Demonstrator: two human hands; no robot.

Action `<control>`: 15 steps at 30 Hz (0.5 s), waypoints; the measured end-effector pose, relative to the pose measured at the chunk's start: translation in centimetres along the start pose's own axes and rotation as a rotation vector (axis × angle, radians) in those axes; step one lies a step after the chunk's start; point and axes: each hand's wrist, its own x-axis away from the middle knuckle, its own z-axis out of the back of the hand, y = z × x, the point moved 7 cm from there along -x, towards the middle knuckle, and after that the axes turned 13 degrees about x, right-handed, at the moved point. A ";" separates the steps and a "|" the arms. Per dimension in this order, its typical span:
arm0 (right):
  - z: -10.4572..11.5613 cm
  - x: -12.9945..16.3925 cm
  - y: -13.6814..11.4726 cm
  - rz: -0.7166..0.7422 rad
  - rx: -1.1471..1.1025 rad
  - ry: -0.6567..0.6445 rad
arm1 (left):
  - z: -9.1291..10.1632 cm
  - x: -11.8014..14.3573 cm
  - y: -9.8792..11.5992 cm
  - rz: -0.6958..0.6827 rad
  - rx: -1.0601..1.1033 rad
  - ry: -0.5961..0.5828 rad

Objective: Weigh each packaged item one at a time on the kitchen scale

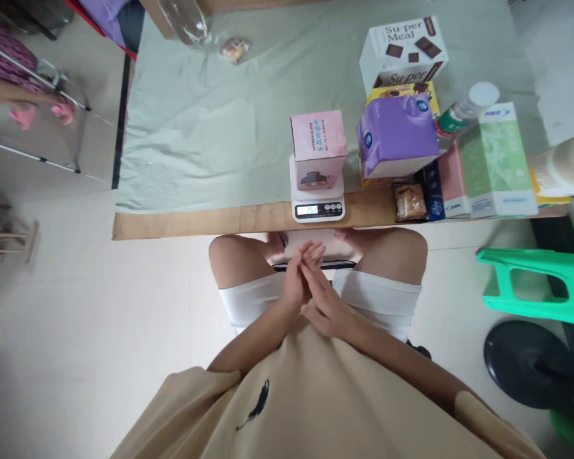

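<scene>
A pink box stands on a white kitchen scale at the table's near edge; the scale's display is lit. My left hand and my right hand are pressed together in my lap, fingers touching, below the table edge. Neither hand holds anything. Both are a short way in front of the scale and do not touch it.
To the right of the scale stand a purple box, a white chocolate-biscuit box, a bottle, a green-and-white box and a small snack packet. A green stool is at my right. A light green cloth covers the table.
</scene>
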 end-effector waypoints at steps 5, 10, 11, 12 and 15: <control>0.3 -0.3 2.2 -0.028 0.126 0.025 | -2.2 0.7 0.6 -0.009 0.041 -0.073; 2.5 1.1 6.0 -0.277 0.009 0.125 | -4.7 -2.1 11.1 -0.457 -0.120 -0.181; 3.2 1.1 6.3 -0.296 -0.028 0.173 | -5.4 -2.9 13.2 -0.599 -0.244 -0.194; 3.9 0.8 6.6 -0.308 -0.058 0.223 | -5.9 -3.9 14.7 -0.689 -0.349 -0.174; 6.1 -2.1 7.0 -0.317 -0.132 0.348 | -6.7 -7.4 15.7 -0.650 -0.474 -0.107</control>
